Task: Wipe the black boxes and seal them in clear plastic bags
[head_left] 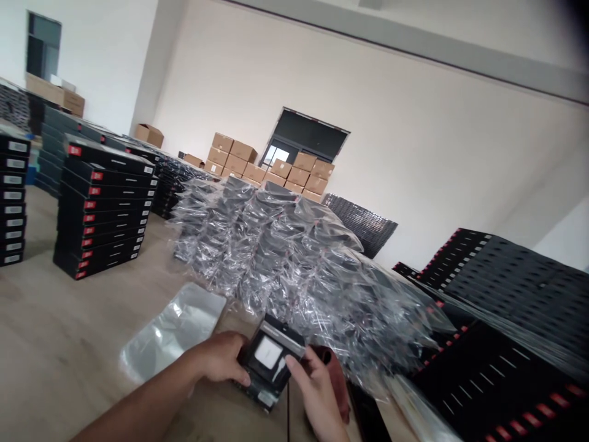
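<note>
Black box point(269, 362): pinched at both edges between our hands point(221, 359) point(317, 393), tilted over the counter point(69, 362).
Silver pouch point(172, 334): flat on the counter, just beside our left hand.
Wrapped boxes point(276, 245): heaped in clear plastic ahead of us.
Cardboard cartons point(267, 166): stacked far beyond.

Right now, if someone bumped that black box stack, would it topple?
Probably, if pushed high: the stack of black boxes is tall, with no visible strapping. The smooth boxes look apt to slide; left alone, their flat faces should sit steadily.
</note>
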{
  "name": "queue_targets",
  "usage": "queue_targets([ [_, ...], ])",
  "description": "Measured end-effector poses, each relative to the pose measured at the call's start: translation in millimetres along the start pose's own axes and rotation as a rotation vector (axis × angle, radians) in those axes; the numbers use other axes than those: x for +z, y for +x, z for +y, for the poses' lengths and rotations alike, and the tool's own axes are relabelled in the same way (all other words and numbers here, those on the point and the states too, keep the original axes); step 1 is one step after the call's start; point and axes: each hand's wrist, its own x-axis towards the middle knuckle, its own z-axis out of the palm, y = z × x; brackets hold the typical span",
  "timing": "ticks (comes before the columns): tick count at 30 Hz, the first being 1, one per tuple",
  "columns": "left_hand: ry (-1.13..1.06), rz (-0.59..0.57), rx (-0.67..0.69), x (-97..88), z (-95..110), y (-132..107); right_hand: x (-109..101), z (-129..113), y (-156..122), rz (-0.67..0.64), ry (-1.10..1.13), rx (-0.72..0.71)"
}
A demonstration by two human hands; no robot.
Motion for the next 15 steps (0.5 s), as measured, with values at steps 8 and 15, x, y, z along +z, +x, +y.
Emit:
queue_targets([
  [8,-0.28,-0.228,-0.116,-2.9,3.0,-0.3,-20.5,21.1,10.3,0.47,0.377,0.083],
  [15,-0.345,-0.116,-0.01,9.3,30.8,-5.4,-0.2,14.6,10.4,0.38,0.337,0.083],
])
